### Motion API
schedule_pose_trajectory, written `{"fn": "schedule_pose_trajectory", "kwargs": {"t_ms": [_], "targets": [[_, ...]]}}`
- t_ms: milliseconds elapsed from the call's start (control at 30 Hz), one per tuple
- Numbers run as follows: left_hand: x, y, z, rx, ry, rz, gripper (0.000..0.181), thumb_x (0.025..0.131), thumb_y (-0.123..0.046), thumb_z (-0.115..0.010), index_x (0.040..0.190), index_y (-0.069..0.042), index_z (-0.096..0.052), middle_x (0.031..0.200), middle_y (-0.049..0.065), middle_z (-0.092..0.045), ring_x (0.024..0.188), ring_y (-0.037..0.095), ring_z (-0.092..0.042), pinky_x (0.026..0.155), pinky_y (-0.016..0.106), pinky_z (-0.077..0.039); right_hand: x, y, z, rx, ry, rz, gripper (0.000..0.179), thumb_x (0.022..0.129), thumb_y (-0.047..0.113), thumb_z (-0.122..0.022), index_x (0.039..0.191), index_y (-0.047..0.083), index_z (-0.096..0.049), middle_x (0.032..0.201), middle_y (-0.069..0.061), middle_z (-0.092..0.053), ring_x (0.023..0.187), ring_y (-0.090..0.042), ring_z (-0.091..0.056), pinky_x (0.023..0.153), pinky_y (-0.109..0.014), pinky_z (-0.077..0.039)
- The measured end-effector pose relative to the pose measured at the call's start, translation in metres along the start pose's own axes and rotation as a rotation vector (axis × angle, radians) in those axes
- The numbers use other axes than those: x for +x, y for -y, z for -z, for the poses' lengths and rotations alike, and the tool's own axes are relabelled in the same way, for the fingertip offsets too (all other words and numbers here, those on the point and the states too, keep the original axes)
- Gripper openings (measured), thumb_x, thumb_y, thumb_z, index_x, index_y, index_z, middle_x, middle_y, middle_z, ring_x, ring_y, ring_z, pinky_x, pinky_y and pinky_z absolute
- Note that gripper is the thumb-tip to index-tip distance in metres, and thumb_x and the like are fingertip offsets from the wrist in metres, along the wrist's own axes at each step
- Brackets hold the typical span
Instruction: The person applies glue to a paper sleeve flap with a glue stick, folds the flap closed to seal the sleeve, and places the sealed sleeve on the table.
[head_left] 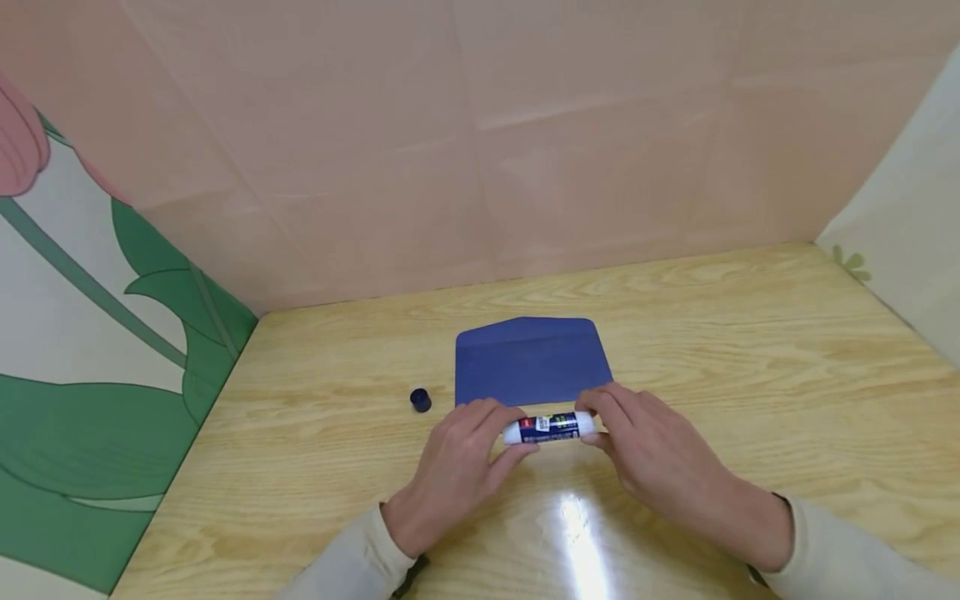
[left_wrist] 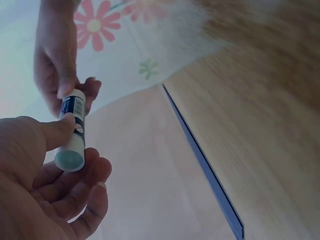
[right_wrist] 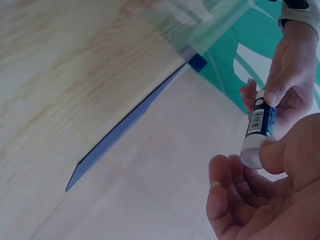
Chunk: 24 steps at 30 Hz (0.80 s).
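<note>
Between the two hands a glue stick (head_left: pixel 551 427) lies level above the table, white at its ends with a dark blue label. My left hand (head_left: pixel 461 450) pinches its left end between thumb and fingers; in the left wrist view the uncapped glue tip (left_wrist: pixel 70 160) faces out there. At the other end, the right hand (head_left: pixel 660 450) holds the white base (right_wrist: pixel 251 152) with thumb and fingertips. Just beyond the hands a blue envelope (head_left: pixel 531 362) lies flat, its flap toward the far side. The dark blue cap (head_left: pixel 421 400) stands left of the envelope.
The light wood table (head_left: pixel 337 467) reaches back to a pink wall covering (head_left: pixel 480 150). A panel with green leaves (head_left: pixel 112 425) borders the left side, and a pale panel (head_left: pixel 900 217) the right.
</note>
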<state>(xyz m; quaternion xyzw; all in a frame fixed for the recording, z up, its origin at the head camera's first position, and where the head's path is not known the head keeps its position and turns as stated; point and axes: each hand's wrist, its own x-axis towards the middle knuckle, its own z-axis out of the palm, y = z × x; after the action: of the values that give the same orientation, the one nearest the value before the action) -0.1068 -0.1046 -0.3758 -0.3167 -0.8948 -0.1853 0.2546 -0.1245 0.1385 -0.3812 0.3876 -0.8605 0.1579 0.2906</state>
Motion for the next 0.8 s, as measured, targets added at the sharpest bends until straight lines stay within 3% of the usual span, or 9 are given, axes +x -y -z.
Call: {"fn": "schedule_pose_trajectory", "kwargs": {"t_ms": [200,533,667,800], "targets": [[0.0002,0.0003,-0.0001,0.015,-0.019,-0.030,0.027,0.085,-0.033,-0.079,0.102,-0.013,-0.071,0.088,-0.006,-0.069,0.074,0.005,-0.059,0.066,0.018,-0.048,-0.0005,-0.0009,0.0003,-0.029,0.010,-0.013,0.051,0.110,0.037,-0.020,0.099,0.008,-0.061,0.084,0.003,-0.058,0.069,-0.009,-0.050,0.063,-0.028,-0.046],[0.0014,-0.0007,0.0018,0.020,-0.024,-0.038,0.029,0.083,-0.034,-0.081,0.102,-0.014,-0.072,0.090,-0.006,-0.071,0.076,0.006,-0.061,0.065,0.018,-0.047,-0.0019,-0.0012,0.0043,-0.048,0.083,-0.077,0.033,0.108,0.029,-0.041,0.096,0.012,-0.067,0.086,0.002,-0.069,0.071,-0.014,-0.062,0.067,-0.033,-0.052],[0.0007,-0.0011,0.0022,0.020,-0.012,-0.032,0.029,0.085,-0.036,-0.079,0.101,-0.014,-0.072,0.089,-0.006,-0.071,0.075,0.005,-0.059,0.065,0.017,-0.047,-0.0019,-0.0002,0.0054,0.016,0.138,-0.149,0.016,0.103,0.024,-0.053,0.107,0.015,-0.067,0.093,0.005,-0.069,0.083,-0.013,-0.065,0.074,-0.037,-0.056],[-0.0001,-0.0012,0.0018,0.017,-0.011,-0.032,0.028,0.086,-0.038,-0.077,0.100,-0.013,-0.073,0.086,-0.006,-0.071,0.072,0.004,-0.059,0.065,0.016,-0.047,-0.0016,0.0008,0.0049,0.064,0.145,-0.156,0.030,0.099,0.030,-0.060,0.125,0.013,-0.060,0.106,0.002,-0.069,0.097,-0.017,-0.067,0.081,-0.039,-0.057]]}}
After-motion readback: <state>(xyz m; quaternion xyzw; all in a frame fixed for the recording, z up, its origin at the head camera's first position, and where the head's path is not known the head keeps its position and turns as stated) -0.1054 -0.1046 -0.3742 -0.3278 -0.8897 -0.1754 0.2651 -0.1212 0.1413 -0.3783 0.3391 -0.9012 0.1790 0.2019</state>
